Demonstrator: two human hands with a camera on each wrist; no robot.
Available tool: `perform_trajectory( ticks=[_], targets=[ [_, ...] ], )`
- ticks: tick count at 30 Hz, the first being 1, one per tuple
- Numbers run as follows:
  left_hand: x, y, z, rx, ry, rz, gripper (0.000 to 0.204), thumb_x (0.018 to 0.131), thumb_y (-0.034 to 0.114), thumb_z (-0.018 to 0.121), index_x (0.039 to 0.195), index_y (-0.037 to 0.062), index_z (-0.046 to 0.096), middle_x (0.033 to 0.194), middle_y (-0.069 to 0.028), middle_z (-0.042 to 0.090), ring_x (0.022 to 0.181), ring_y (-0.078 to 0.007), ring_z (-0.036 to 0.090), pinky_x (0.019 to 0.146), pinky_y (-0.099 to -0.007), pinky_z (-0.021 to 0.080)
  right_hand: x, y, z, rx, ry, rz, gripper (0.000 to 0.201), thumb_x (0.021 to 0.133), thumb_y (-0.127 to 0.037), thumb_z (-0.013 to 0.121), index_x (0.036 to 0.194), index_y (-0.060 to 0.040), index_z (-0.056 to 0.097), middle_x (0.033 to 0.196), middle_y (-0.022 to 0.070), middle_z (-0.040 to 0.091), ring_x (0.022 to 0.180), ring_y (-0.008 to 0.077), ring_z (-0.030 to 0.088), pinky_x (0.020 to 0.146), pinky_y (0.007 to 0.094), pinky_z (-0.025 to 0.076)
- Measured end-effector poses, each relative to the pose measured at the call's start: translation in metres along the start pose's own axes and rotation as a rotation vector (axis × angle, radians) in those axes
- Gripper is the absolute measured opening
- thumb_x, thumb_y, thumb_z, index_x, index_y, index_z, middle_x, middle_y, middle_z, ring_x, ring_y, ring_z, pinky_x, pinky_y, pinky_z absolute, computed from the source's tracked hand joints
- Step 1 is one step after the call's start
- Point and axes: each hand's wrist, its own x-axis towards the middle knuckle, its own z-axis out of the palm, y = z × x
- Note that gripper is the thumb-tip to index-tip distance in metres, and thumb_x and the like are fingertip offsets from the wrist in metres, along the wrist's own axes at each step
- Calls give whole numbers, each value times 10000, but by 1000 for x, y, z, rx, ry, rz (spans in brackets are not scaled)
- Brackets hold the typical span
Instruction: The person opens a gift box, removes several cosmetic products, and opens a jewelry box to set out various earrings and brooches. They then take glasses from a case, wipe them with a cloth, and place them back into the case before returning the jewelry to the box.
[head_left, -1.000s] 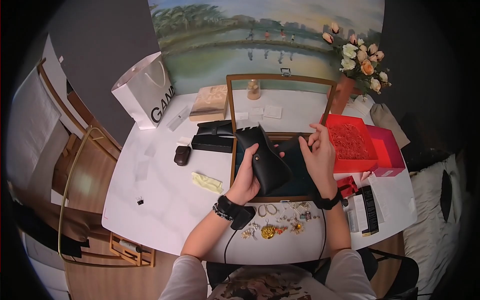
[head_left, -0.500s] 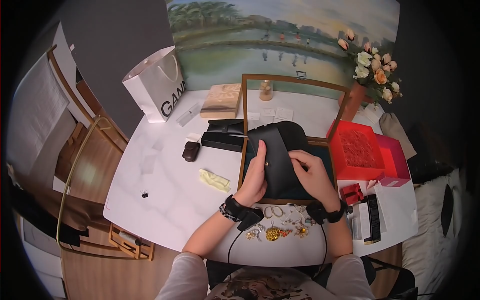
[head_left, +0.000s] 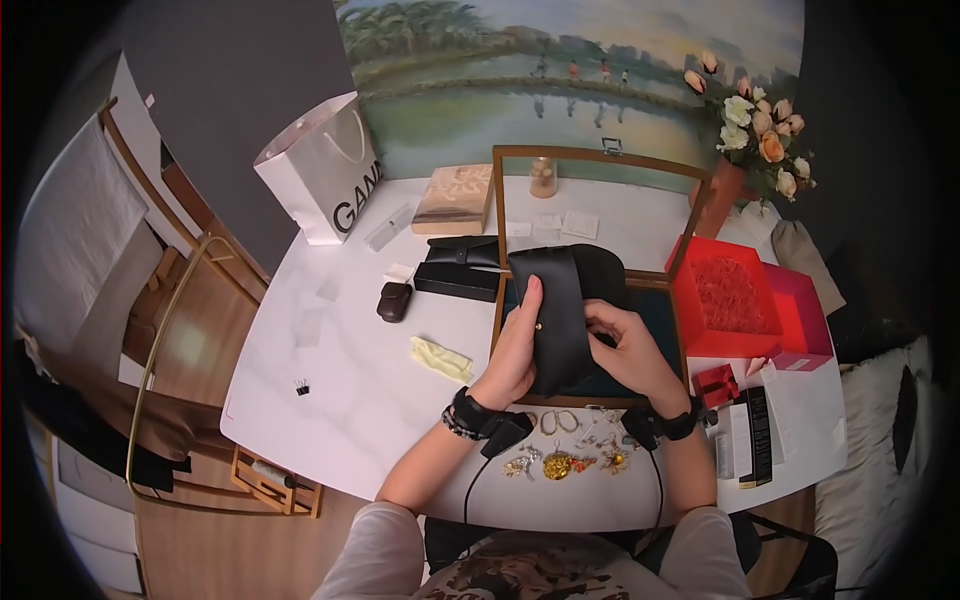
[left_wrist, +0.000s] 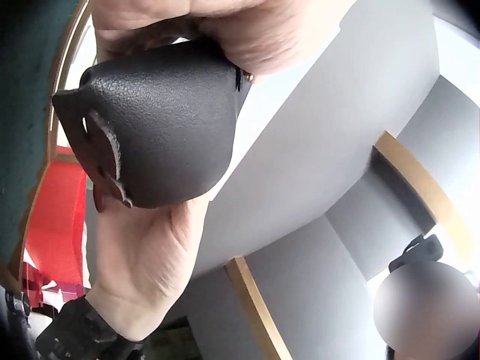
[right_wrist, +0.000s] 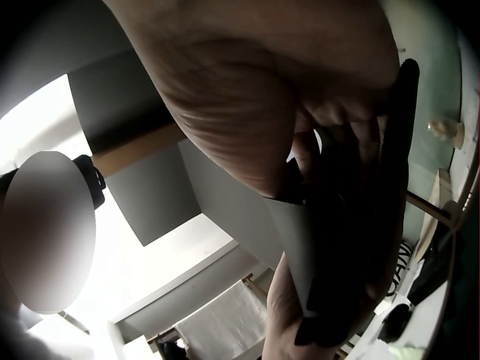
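A black leather glasses case [head_left: 558,315] with a small metal snap is held up over the open wooden-framed display box [head_left: 683,370]. My left hand [head_left: 512,358] grips its left side, thumb lying along the front near the snap. On the opposite edge my right hand [head_left: 635,350] pinches the case with curled fingers, the wide rounded flap rising above them. In the left wrist view the slotted bottom end of the glasses case [left_wrist: 169,127] faces the camera. The right wrist view has the fingers in deep shadow against the case. Whatever lies inside the case is hidden.
Jewellery [head_left: 560,462] lies in front of the box. To the left are a yellow cloth [head_left: 440,358], a brown small case [head_left: 394,302], a black box [head_left: 455,280] and a paper bag [head_left: 315,165]. A red gift box [head_left: 725,345] and a flower vase [head_left: 722,190] stand right.
The glasses case has been turned more upright, its flap now showing at the top right. My right hand came down from beside the box and took hold of the case's right edge.
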Motion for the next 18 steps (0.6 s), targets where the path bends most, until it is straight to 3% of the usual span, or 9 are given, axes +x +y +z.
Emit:
perform_trajectory(
  ticks=[3,11,18],
  targets=[
    [1,2,-2,18,-31,-1,596,1080,597,474,1260,50,628,1139,-38,677,1001,-108,678,881,-274,582,-1,-4,-1,-117,-50,78,214,1032,7,583,1223,52,666,1151,37,695,1049,73,610,943,267,506],
    [-5,2,6,35,3,42,553,1083,558,515,1190,33,649,1056,-29,679,907,-75,653,800,-242,552,-4,-11,4,-87,-25,32,218,1041,-27,576,1221,75,647,1060,36,697,1000,57,578,894,256,500],
    [-6,3,12,40,-3,10,533,1089,544,510,1197,41,649,1064,-26,677,938,-75,647,836,-248,545,-8,-18,5,-71,25,88,194,1019,-33,586,1156,82,660,988,35,686,940,53,580,830,249,501]
  ],
)
